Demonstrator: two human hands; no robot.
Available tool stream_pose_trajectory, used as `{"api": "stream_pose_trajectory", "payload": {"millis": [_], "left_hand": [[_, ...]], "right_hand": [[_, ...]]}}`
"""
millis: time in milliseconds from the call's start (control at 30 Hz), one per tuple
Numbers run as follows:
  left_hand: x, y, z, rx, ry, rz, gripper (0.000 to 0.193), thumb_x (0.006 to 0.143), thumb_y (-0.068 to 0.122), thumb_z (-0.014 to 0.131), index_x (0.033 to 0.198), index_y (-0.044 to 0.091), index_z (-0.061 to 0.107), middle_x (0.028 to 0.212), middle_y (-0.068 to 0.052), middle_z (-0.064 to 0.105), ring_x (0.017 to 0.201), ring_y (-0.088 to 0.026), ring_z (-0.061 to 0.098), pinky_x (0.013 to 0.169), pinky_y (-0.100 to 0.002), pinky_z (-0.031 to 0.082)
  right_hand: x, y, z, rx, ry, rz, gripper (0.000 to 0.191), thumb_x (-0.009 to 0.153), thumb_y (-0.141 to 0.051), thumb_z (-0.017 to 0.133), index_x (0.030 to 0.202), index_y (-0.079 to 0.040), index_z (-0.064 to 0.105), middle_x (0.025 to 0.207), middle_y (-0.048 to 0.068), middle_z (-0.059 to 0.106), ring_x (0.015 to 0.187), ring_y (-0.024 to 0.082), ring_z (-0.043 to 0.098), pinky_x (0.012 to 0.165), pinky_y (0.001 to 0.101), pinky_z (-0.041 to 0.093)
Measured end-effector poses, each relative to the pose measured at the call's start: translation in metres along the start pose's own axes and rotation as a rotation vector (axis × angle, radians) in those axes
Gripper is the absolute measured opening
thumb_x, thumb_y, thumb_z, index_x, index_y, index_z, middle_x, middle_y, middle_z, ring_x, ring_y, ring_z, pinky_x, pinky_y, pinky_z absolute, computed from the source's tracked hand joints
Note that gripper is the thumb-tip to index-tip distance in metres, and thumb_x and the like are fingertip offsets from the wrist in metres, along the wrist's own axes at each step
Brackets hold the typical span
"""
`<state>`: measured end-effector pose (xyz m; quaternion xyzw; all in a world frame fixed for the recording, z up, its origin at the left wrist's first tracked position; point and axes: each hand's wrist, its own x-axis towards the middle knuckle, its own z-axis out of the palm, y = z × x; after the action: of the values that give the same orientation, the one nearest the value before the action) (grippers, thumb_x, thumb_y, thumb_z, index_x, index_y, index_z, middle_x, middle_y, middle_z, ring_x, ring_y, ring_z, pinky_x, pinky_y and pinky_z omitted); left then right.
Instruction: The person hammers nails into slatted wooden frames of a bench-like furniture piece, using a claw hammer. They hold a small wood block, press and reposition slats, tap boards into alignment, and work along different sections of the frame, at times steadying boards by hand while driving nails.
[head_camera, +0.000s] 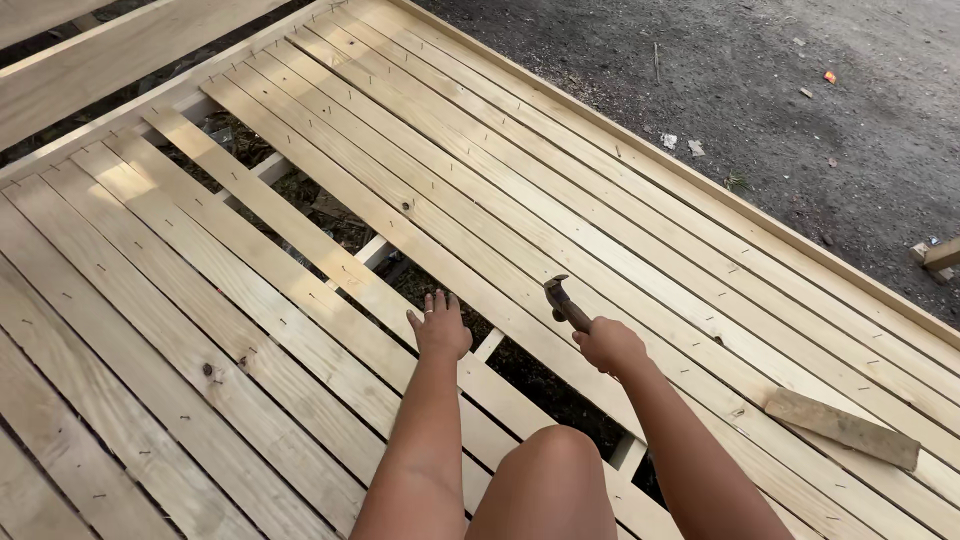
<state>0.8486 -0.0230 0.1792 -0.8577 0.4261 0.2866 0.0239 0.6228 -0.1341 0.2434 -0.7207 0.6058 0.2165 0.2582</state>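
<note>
a hammer (562, 301) is gripped by the handle in the right hand (608, 345), fingers closed around it, its head raised over the pale deck boards (600, 180). the left hand (440, 325) is laid flat, fingers spread, on a loose plank (300, 235) beside an open gap. a short wood block (842, 428) is seen lying well apart, to the right.

Bare arms, no sleeves; a thin ring on the left hand (440, 325).
</note>
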Motion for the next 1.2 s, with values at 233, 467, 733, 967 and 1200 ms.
{"api": "stream_pose_trajectory", "payload": {"millis": [233, 467, 733, 967, 1200], "left_hand": [[0.005, -0.087, 0.055, -0.06, -0.16, -0.277, 0.101, 0.096, 0.054, 0.06, 0.164, 0.017, -0.005, 0.174, 0.003, -0.014, 0.16, -0.02, 0.003, 0.12, -0.072, 0.008], [0.015, -0.073, 0.055, 0.111, -0.292, -0.299, 0.121, 0.087, 0.062, 0.069, 0.165, 0.005, -0.003, 0.174, -0.01, -0.007, 0.159, -0.028, 0.011, 0.118, -0.072, -0.003], [0.023, -0.068, 0.036, 0.051, -0.354, -0.36, 0.098, 0.089, 0.038, 0.053, 0.164, 0.003, 0.001, 0.174, -0.012, -0.003, 0.159, -0.031, 0.015, 0.12, -0.07, -0.011], [0.023, 0.08, 0.028, -0.699, -0.215, -0.209, 0.076, 0.1, 0.069, 0.048, 0.13, 0.003, 0.071, 0.131, -0.021, 0.069, 0.118, -0.039, 0.066, 0.1, -0.05, 0.053], [0.038, 0.192, 0.049, -1.813, -0.366, -0.596, 0.057, 0.102, 0.047, 0.054, 0.14, 0.004, 0.053, 0.124, -0.013, 0.063, 0.105, -0.03, 0.067, 0.086, -0.05, 0.058]], "right_hand": [[0.046, -0.087, 0.064, -0.345, 0.087, -0.185, 0.037, 0.097, -0.024, 0.061, 0.126, -0.001, 0.056, 0.108, 0.017, 0.07, 0.094, 0.032, 0.07, 0.078, 0.0442, 0.057], [0.049, -0.089, 0.05, -0.344, -0.07, -0.142, 0.042, 0.102, -0.035, 0.057, 0.127, -0.003, 0.056, 0.108, 0.015, 0.074, 0.091, 0.031, 0.072, 0.079, 0.0428, 0.057], [0.04, -0.065, 0.021, -0.025, -0.214, -0.049, 0.042, 0.107, -0.038, 0.048, 0.127, -0.001, 0.051, 0.093, 0.015, 0.065, 0.064, 0.024, 0.065, 0.058, 0.0421, 0.056], [0.041, -0.049, 0.015, 0.015, -0.236, -0.11, 0.046, 0.106, -0.04, 0.049, 0.129, -0.001, 0.046, 0.095, 0.016, 0.068, 0.063, 0.022, 0.066, 0.056, 0.04, 0.057], [0.064, 0.051, -0.045, 0.278, -0.608, -0.203, 0.063, 0.094, -0.051, 0.046, 0.151, -0.025, 0.04, 0.123, 0.016, 0.066, 0.1, 0.028, 0.074, 0.076, 0.0421, 0.065]]}}
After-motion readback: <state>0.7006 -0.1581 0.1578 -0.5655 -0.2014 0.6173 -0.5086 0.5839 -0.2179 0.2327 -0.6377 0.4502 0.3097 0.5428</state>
